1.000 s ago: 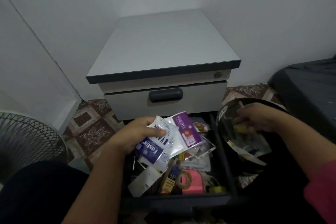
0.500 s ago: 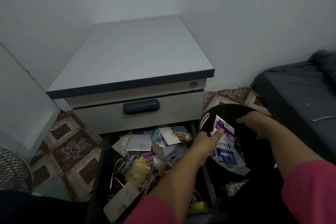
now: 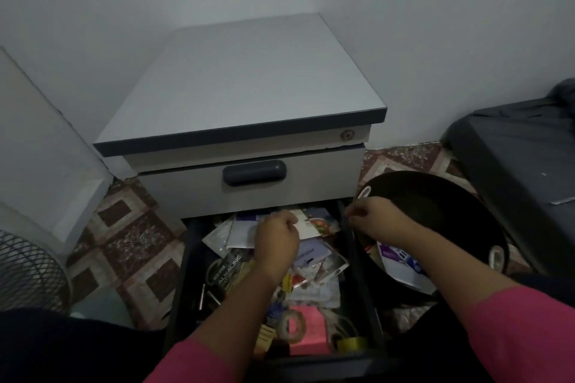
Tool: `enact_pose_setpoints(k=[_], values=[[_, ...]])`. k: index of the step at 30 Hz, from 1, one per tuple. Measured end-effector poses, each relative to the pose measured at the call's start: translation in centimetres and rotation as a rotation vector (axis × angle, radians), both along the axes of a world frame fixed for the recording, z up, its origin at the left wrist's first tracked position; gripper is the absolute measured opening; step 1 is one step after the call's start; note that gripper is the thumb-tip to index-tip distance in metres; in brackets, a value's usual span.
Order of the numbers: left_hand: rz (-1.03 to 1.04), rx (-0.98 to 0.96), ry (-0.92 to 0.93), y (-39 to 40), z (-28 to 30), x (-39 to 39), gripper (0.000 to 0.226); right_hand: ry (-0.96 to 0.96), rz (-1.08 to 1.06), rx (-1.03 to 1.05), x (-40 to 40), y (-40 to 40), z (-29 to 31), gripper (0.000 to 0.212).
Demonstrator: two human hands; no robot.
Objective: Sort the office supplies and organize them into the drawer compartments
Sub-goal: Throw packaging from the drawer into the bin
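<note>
Drawer: pulled open beneath the closed upper one, heaped with packets, cards, tape rolls and a pink note pad.
Left hand: over the drawer's far end, fingers curled onto the white cards; I read that grip as pinching them.
Right hand: at the drawer's far right corner, fingers curled; I cannot tell what it holds.
Black bag: just right of the drawer, packets already inside.
My advice: lift flat cards together, keeping the battery pack apart.

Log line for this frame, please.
left hand: reaching into cluttered open drawer, on packets | right hand: holding black bag's rim | sorting unfinished
</note>
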State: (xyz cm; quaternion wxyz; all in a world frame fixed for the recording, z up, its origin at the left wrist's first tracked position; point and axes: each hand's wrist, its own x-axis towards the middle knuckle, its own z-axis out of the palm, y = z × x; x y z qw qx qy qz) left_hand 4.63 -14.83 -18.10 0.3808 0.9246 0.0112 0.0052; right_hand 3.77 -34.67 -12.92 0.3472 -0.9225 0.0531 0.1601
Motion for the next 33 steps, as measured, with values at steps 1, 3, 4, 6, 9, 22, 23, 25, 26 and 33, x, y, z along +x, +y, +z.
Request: enact_pose_setpoints(k=[1,3,4,6,9,22,23,25,26,33], values=[[-0.025,0.127,-0.028,1.0,-0.4,0.2,0.026,-0.04,0.083,-0.029,-0.3,1.3,-0.6,0.027],[-0.091,0.317,-0.035,2.5,-0.7,0.5,0.033,-0.136,0.233,-0.106,-0.5,3.8,-2.1,0.037],[-0.122,0.383,0.003,3.1,-0.9,0.7,0.04,-0.159,0.286,-0.129,-0.6,4.8,-3.1,0.044],[-0.19,0.456,0.146,4.2,-1.4,1.1,0.054,-0.143,0.35,-0.197,-0.5,6.4,-5.1,0.06],[-0.279,0.525,0.333,4.9,-1.9,1.5,0.062,-0.126,0.403,-0.341,-0.2,7.2,-7.2,0.075],[-0.208,0.305,0.014,4.7,-2.6,0.6,0.034,-0.142,0.417,-0.489,-1.2,7.7,-6.1,0.038],[-0.159,0.333,-0.014,4.6,-2.5,0.5,0.034,-0.177,0.359,-0.446,-1.1,7.8,-6.3,0.035],[-0.018,0.382,0.017,4.4,-2.4,0.3,0.039,-0.19,0.232,-0.351,-0.9,7.8,-7.1,0.036],[0.038,0.382,0.108,4.3,-2.4,0.3,0.049,-0.162,0.171,-0.313,-0.8,7.7,-7.5,0.041],[0.007,0.315,0.546,4.4,-2.0,1.0,0.08,-0.027,0.14,-0.285,-0.5,7.5,-9.0,0.036]])
